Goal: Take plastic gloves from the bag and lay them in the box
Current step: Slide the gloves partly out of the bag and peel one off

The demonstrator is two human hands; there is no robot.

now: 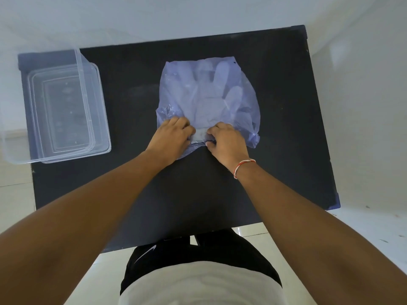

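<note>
Gloves [207, 95] sit inside the thin bluish bag [176, 84], just beyond both hands. Left hand [170, 137] & right hand [228, 142] each pinch the bag's near edge, w/ the opening between them. Best to spread the mouth wide first, then draw gloves out flat; box [97, 119] waits well left of the left hand

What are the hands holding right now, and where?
Both the left hand and right hand pinch the plastic bag at its near, open edge; the gloves stay inside.
</note>
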